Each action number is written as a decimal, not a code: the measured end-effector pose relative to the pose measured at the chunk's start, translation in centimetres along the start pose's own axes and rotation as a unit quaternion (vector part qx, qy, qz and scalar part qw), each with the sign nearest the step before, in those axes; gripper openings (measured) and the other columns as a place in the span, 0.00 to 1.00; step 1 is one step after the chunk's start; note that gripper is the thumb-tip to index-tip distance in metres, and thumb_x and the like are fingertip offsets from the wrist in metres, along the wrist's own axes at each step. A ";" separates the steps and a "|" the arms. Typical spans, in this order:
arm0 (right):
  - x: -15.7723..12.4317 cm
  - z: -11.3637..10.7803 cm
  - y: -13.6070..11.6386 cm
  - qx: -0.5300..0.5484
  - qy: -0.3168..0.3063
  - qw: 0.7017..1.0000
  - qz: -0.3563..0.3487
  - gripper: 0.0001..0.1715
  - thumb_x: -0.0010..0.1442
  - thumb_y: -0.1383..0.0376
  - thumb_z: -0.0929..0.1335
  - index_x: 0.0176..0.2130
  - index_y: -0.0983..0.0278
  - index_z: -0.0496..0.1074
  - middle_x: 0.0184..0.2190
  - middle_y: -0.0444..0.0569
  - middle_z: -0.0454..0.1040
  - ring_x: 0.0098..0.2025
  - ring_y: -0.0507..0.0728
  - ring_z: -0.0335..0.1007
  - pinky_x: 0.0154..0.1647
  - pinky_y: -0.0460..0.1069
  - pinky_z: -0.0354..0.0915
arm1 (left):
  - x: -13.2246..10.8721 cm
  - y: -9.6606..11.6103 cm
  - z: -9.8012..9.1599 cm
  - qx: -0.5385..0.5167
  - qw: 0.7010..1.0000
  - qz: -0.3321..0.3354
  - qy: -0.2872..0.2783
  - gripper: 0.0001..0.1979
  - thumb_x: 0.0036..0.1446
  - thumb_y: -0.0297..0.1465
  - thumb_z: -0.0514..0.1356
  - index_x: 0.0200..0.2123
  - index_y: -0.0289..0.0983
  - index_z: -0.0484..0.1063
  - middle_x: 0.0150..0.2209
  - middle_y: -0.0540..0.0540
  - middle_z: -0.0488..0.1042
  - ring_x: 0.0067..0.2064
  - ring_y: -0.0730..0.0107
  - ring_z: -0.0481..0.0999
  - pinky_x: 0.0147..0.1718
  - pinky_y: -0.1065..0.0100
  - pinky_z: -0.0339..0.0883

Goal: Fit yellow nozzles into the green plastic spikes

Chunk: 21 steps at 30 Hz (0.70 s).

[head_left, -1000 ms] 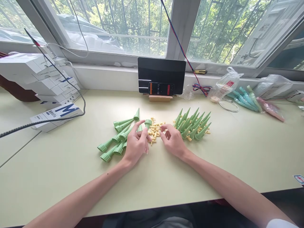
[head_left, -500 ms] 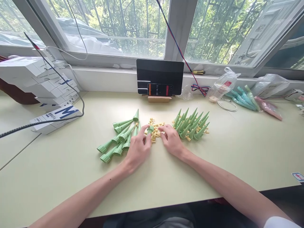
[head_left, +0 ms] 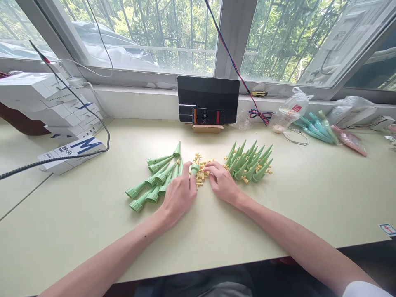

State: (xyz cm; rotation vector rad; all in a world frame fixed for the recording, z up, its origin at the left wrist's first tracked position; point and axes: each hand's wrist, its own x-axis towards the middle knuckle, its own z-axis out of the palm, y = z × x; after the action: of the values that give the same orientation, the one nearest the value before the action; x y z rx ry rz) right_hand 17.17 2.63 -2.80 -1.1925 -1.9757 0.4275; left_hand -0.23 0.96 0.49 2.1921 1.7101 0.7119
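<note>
My left hand [head_left: 179, 193] is closed around a green plastic spike [head_left: 194, 168], its wide ribbed end showing past the thumb and forefinger. Most of that spike is hidden by the hand. Close by on the right, my right hand [head_left: 224, 183] has its thumb and bent fingers drawn together at the edge of a heap of small yellow plastic pieces [head_left: 199, 176]. What those fingertips pinch, if anything, is too small to make out. Loose green spikes [head_left: 153, 181] lie left of my left hand. Beyond my right hand, green spikes with yellow pieces [head_left: 250, 161] sit in a group.
At the back, a phone with a running timer [head_left: 208, 116] leans on a dark tablet [head_left: 208, 93]. White boxes [head_left: 71, 109] are stacked at the left, with a black cable [head_left: 93, 152] across them. Plastic-wrapped items [head_left: 318, 128] lie at the right rear.
My right fingertips have moved slightly left, nearer the green spike in my left hand. That spike's ribbed end shows a little more between my left fingers.
</note>
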 end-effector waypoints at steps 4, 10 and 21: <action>0.0 0.0 -0.2 -0.012 -0.011 1.000 -0.004 0.19 0.63 0.76 0.60 0.47 0.66 0.74 0.51 0.55 0.73 0.53 0.59 0.71 0.56 0.53 0.68 | 0.0 0.1 0.0 0.075 0.997 0.023 -0.008 0.19 0.68 0.33 0.47 0.59 0.37 0.59 0.23 0.50 0.71 0.24 0.62 0.72 0.24 0.68 0.52; 0.0 -0.3 -1.0 -0.051 -0.029 0.998 0.022 0.18 0.64 0.75 0.60 0.47 0.65 0.73 0.53 0.55 0.72 0.54 0.59 0.71 0.55 0.53 0.68 | -0.2 0.4 -0.3 0.159 0.986 0.039 -0.025 0.19 0.71 0.37 0.42 0.57 0.39 0.62 0.24 0.48 0.75 0.24 0.60 0.75 0.22 0.66 0.46; 0.0 -0.3 -0.4 -0.053 -0.006 0.998 0.022 0.19 0.63 0.76 0.60 0.50 0.64 0.69 0.50 0.54 0.73 0.49 0.59 0.72 0.49 0.53 0.69 | -0.5 -0.4 0.4 -0.016 0.983 0.174 0.048 0.12 0.68 0.35 0.50 0.46 0.38 0.71 0.18 0.56 0.65 0.18 0.75 0.63 0.23 0.72 0.55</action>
State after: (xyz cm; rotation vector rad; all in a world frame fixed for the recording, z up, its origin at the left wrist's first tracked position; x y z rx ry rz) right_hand 17.16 2.37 -2.31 -1.3043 -2.0066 0.3550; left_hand -0.43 0.63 -0.20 2.5003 1.3563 0.9337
